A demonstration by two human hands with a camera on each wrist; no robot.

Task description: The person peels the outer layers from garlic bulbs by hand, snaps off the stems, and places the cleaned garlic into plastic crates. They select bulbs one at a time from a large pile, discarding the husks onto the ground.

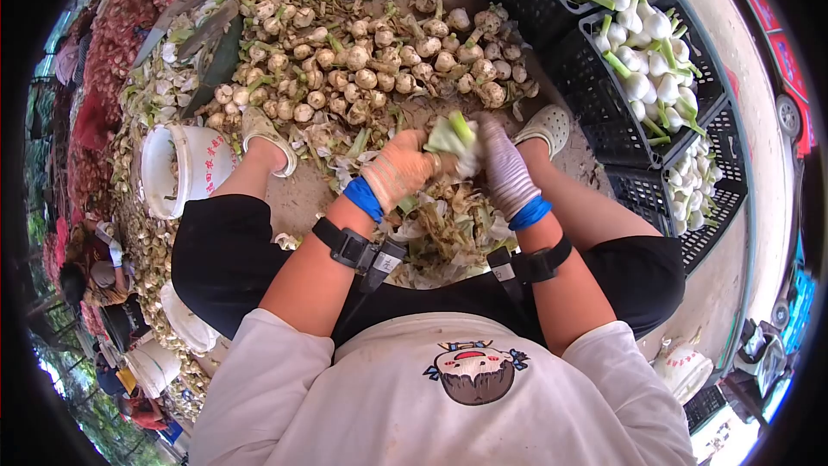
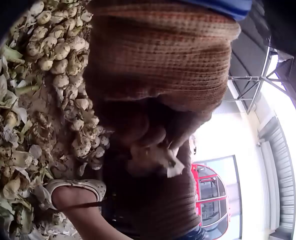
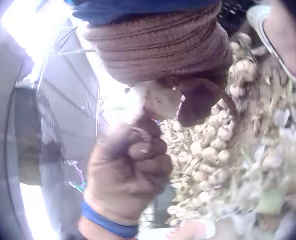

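Observation:
Both of my gloved hands meet over a white garlic bulb (image 1: 452, 136) with a green stalk, held above my knees. My left hand (image 1: 398, 171), in an orange-brown knit glove, grips the bulb from the left with its fingers curled into a fist. My right hand (image 1: 503, 166), in a grey striped glove, pinches the bulb from the right. In the left wrist view the pale bulb (image 2: 156, 156) sits under the curled glove fingers (image 2: 153, 132). In the right wrist view the bulb (image 3: 158, 99) lies between the right thumb and the left fist (image 3: 130, 167).
A big heap of unpeeled garlic bulbs (image 1: 362, 43) lies ahead on the ground. Black crates (image 1: 595, 108) of white peeled bulbs stand at right. A white bucket (image 1: 181, 168) is by my left foot. Peelings (image 1: 440, 229) pile between my legs. Another person (image 1: 95, 272) sits far left.

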